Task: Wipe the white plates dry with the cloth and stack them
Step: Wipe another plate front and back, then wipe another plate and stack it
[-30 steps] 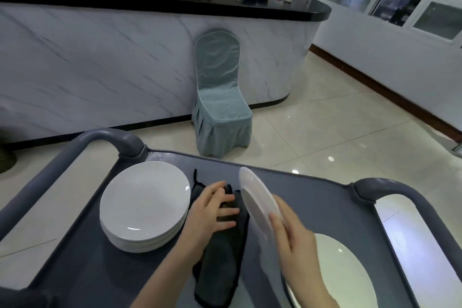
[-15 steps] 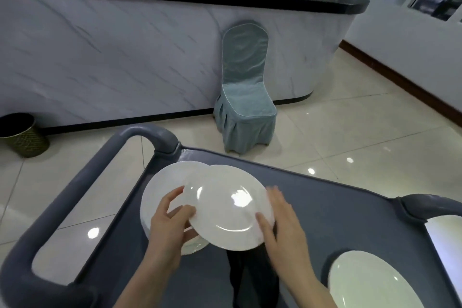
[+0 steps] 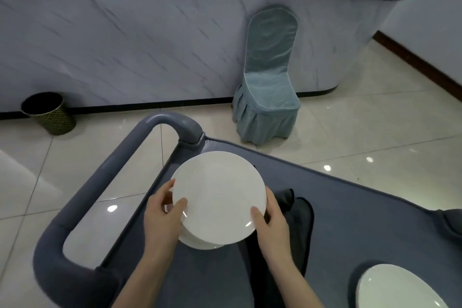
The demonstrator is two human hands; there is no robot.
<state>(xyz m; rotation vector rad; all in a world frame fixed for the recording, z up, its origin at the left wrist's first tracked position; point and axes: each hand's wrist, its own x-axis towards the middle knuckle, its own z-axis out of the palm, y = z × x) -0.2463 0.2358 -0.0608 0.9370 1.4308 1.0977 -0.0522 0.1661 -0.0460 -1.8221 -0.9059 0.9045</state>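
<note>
Two hands hold one white plate (image 3: pixel 218 197) over the stack of plates (image 3: pixel 200 245) at the left end of the grey cart (image 3: pixel 362 227). Whether it rests on the stack or hangs just above cannot be told, since it hides all but the stack's near edge. The dark cloth (image 3: pixel 300 222) lies just right of the stack, partly covered by the right forearm. A second plate (image 3: pixel 395 287) at the lower right is cut off by the frame edge. The left hand (image 3: pixel 162 217) keeps a narrow grip on the white plate's left rim, thumb on top, fingers curled round the edge. The right hand (image 3: pixel 271 222) has the same grip on the near right rim, its fingers hidden beneath.
</note>
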